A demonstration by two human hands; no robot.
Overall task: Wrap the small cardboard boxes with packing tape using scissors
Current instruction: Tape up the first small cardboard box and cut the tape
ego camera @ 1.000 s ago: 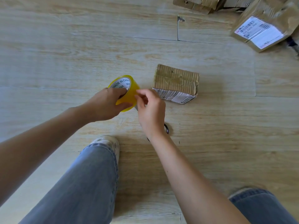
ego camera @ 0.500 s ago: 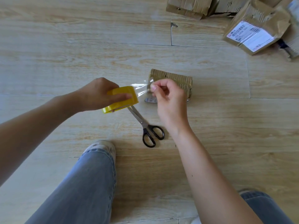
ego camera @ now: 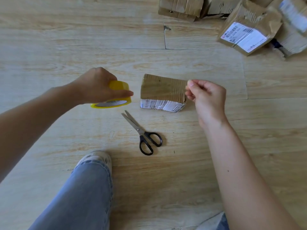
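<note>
The left forearm comes in from eight o'clock across the pale wooden floor (ego camera: pixel 49 39). Below it a leg in blue jeans (ego camera: pixel 83 196) ends in a light shoe (ego camera: pixel 96 157), toe towards twelve, lying at seven o'clock of the scissors and apart from them.

The left hand (ego camera: pixel 98 87) grips the yellow tape roll (ego camera: pixel 116 96) from above. Its fingers are curled over the far rim and the thumb lies along the near side. The roll is held tilted, with its white core facing down towards six, just beside the box at its nine o'clock.

The black-handled scissors (ego camera: pixel 142 133) lie flat on the floor at seven o'clock of the box, blades slightly parted. Their long axis runs from eleven to five, tips towards eleven and handles towards five. Nothing lies between them and the box.

The small cardboard box (ego camera: pixel 162 89) sits on the floor mid-frame, its long axis running from nine to three. The ribbed brown top faces up and the white-labelled side faces six.

At the box's three o'clock end, the right hand (ego camera: pixel 207 98) has its fingers curled. Thumb and forefinger pinch the end of a faint clear tape strip (ego camera: pixel 186 87), which is hard to trace across the top of the box.

A pile of torn, labelled cartons (ego camera: pixel 245 35) sits at one o'clock, well apart.
</note>
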